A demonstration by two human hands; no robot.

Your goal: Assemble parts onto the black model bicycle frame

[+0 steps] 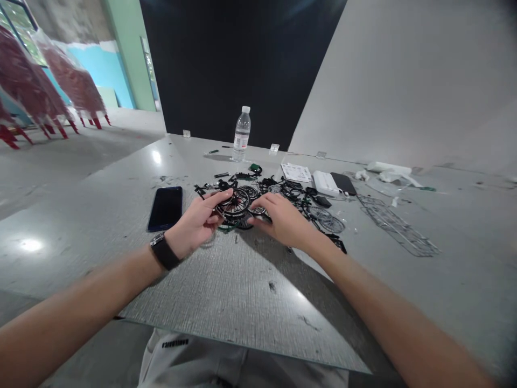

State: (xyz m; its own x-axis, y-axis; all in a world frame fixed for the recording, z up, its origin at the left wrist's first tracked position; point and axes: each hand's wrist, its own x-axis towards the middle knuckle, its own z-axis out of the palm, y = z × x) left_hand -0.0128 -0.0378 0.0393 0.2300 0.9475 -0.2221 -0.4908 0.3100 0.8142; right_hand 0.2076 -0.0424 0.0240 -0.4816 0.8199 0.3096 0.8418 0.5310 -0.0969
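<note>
My left hand (pixel 196 220) is closed, thumb on top, on a small black spoked model wheel (pixel 236 202). Facing it from the right, my right hand (pixel 278 215) has its fingers curved, with thumb and fingertips apart beside the wheel. Between those fingertips another small wheel (pixel 258 209) shows, and I cannot tell whether they touch it. Around and behind both hands lie several black model bicycle parts (pixel 293 191), partly hidden by the right hand. A green piece (pixel 226 228) shows under the held wheel.
A phone (pixel 166 208) lies left of my left hand. Behind the parts stands a water bottle (pixel 242 134). Printed sheets (pixel 297 172), a white box (pixel 325 184) and a dark flat pad (pixel 343 184) lie to the right, near a grey parts frame (pixel 398 225) and white wrapping (pixel 390 171).
</note>
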